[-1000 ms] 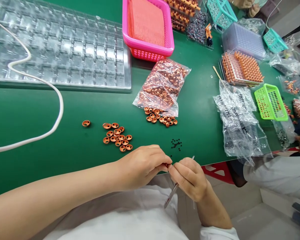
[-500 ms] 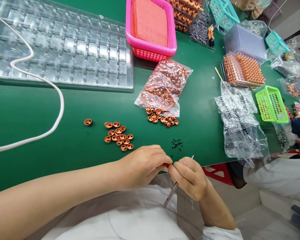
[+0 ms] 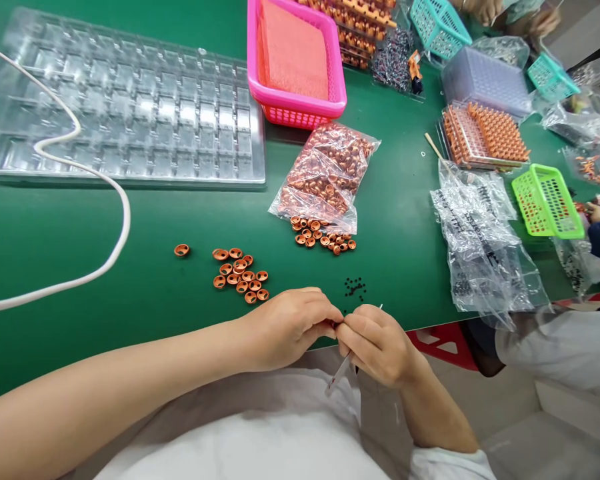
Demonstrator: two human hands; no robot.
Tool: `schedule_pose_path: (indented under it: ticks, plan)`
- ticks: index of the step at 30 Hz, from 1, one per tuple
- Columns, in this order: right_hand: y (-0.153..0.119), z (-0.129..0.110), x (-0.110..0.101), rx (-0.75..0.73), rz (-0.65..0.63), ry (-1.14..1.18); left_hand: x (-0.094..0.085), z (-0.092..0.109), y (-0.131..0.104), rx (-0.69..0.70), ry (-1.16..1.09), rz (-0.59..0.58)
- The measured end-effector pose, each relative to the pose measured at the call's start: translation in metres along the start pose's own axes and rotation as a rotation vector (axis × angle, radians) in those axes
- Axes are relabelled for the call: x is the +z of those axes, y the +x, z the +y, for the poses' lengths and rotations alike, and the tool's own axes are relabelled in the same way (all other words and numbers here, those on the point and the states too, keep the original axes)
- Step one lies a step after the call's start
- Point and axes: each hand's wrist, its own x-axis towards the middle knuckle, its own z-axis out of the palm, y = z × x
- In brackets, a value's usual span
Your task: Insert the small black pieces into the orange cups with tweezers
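1. Your left hand and right hand pinch a small part, mostly hidden, between fingertips; uneven pressure could flick it away;
2. your right also grips a slim tool; swinging it could scatter the black pieces

Beyond the right grip, the green bench stretches away, its top evenly lit; rightward, past its edge, is a red seat, with pale floor lower down, probably tiled.

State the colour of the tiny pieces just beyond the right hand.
The tiny pieces are black; head view shows them.
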Motion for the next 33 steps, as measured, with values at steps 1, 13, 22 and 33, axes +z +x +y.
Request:
schedule_pose_path:
  ticks: [1,13,22,33]
  plan:
    - [-0.001,0.000,0.002,0.012,0.046,0.029,0.000,-0.001,0.000,-0.014,-0.029,0.012]
    - [-0.017,-0.012,0.010,0.397,0.579,0.225,-0.011,-0.002,0.004,-0.168,-0.224,0.046]
    - [-0.028,-0.010,0.013,0.527,0.615,0.304,-0.076,0.001,0.005,-0.587,0.467,-0.151]
    - [-0.036,-0.010,0.008,0.550,0.660,0.353,-0.093,0.005,0.012,-0.746,0.623,-0.270]
